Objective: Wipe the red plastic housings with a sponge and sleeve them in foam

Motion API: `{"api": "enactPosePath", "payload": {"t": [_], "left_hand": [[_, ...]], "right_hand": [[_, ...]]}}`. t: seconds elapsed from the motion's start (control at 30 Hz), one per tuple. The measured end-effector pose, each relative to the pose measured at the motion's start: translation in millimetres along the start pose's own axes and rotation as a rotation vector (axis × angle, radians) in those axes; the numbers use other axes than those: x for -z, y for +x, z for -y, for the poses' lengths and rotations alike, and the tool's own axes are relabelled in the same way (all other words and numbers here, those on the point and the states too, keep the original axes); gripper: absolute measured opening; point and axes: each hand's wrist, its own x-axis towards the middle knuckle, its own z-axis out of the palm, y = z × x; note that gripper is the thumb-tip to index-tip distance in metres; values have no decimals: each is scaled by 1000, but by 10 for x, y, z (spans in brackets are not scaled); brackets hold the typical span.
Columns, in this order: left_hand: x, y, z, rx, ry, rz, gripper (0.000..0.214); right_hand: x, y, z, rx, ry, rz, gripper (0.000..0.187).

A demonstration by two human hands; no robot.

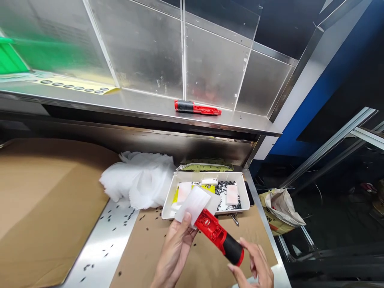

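My left hand (175, 250) pinches a white foam sheet (193, 204) with thumb and fingers, holding it over the red end of a red and black plastic tool housing (220, 237). My right hand (255, 266) grips the housing by its black end, low at the right. Both hands hover just in front of a white tray (244, 200) that holds small black screws and white foam pieces. A second red and black housing (196, 107) lies on the metal shelf above.
A heap of white foam sheets (138, 178) lies left of the tray. Brown cardboard (45, 208) covers the bench, with a bare metal strip and scattered black screws (108, 236). A crumpled bag (280, 210) sits off the right edge. A green bin (10, 58) stands at the upper left.
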Motion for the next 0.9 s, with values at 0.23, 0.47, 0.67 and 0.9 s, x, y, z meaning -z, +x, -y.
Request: {"api": "enactPosePath", "payload": {"t": [0.23,0.47,0.67,0.9], "left_hand": [[199,-72,255,128,124,98,71],[229,-189,395,179,158,249,83],[333,-218,616,300,124,423,67],[414,-254,667,724,-217,730,76]], "right_hand": [[-39,181,99,188,-45,-9,31],[-52,294,191,288,-32,63,38],[-29,387,226,335,-67,173,39],[57,618,412,465,-165,431,36]]}}
